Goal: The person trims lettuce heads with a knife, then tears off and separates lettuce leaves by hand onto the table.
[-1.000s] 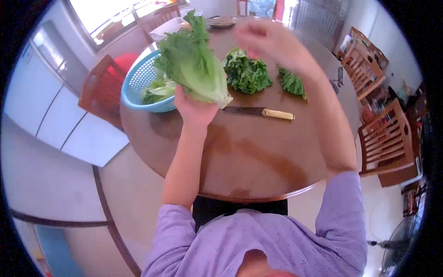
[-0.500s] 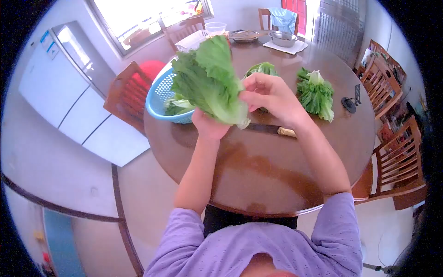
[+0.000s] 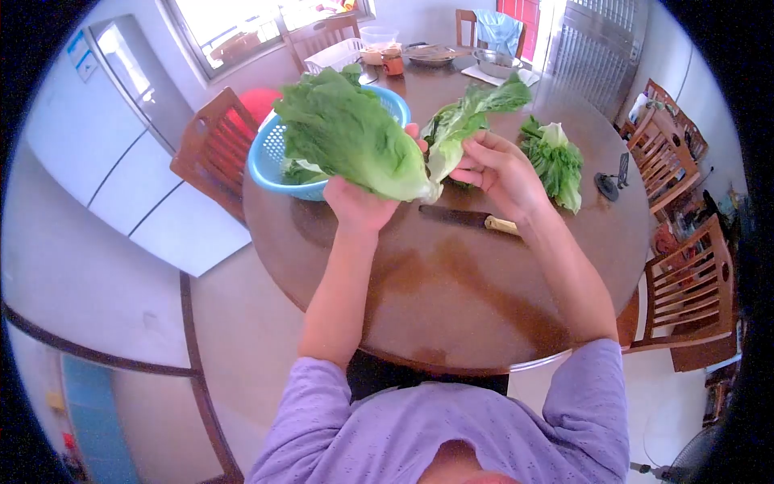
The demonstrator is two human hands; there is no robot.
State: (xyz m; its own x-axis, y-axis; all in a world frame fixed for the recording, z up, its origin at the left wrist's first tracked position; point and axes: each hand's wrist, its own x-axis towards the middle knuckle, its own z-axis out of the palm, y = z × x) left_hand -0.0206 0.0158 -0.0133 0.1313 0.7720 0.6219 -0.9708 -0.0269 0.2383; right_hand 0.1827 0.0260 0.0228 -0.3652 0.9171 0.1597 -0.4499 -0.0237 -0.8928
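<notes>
My left hand (image 3: 363, 206) grips a head of lettuce (image 3: 355, 137) from below, its leafy top tilted up and left, its pale stem end to the right. My right hand (image 3: 504, 173) pinches a lettuce leaf (image 3: 455, 137) that leans away to the right and still meets the head at the stem. Just below the stem lies a knife (image 3: 463, 218) with a dark blade and a pale handle. Behind the head stands a blue perforated basket (image 3: 266, 165) with some leaves in it, partly hidden.
More lettuce (image 3: 555, 165) lies on the round brown table (image 3: 451, 298) at the right, beside a small black stand (image 3: 609, 185). At the back are a white basket (image 3: 334, 55), an orange-labelled jar (image 3: 392, 61) and a metal bowl (image 3: 496, 63). Wooden chairs (image 3: 681, 290) surround the table.
My right hand has drawn one leaf outward to the right from the head. The head in my left hand has tipped lower, and the view has shifted slightly.
</notes>
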